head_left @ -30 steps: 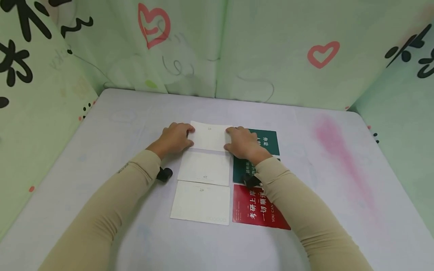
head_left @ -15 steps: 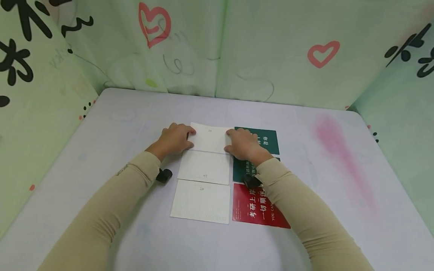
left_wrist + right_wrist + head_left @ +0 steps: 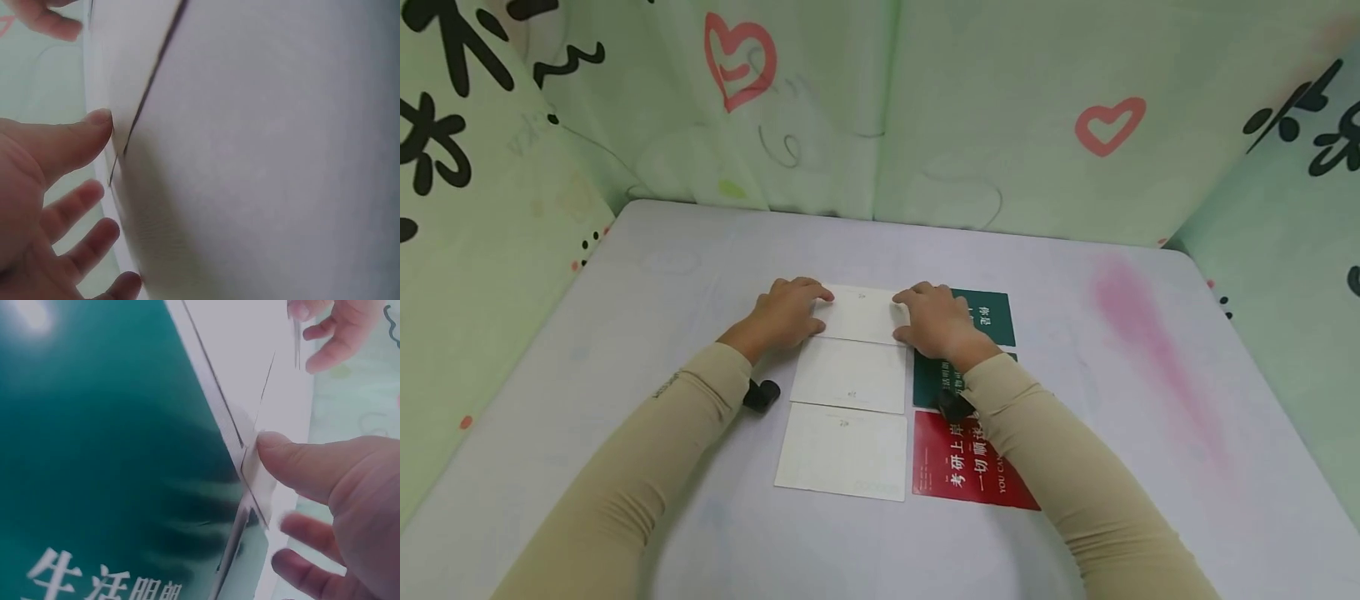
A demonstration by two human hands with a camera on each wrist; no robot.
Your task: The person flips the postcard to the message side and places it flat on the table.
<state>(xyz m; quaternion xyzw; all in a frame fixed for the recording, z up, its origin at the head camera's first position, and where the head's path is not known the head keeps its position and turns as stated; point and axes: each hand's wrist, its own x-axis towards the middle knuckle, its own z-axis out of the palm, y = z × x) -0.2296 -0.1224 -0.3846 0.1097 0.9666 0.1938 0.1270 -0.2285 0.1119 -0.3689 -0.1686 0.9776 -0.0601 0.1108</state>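
Three white cards lie in a column in the head view: the far card (image 3: 859, 318), the middle card (image 3: 850, 375) and the near card (image 3: 842, 454). My left hand (image 3: 782, 315) rests at the far card's left edge, thumb by its near corner and fingers spread. On the opposite edge, my right hand (image 3: 936, 321) touches the card with its thumb (image 3: 281, 450) at the near right corner. Its other fingers are apart and loosely bent. Under and beside the right hand are a far green card (image 3: 992, 318), a second green card (image 3: 927, 382) and a red card (image 3: 951, 467) with white characters.
The cards lie on a white-covered table (image 3: 715, 517) with a pink smear (image 3: 1138, 325) on its right side. Pale green curtains (image 3: 985, 117) with hearts and black marks enclose the back and both sides. A black wrist camera (image 3: 762, 395) hangs under the left cuff.
The far white card, whose far edge stood slightly raised earlier, now lies flat and a little nearer to the middle card. Both hands have come down with it and their fingers have loosened.
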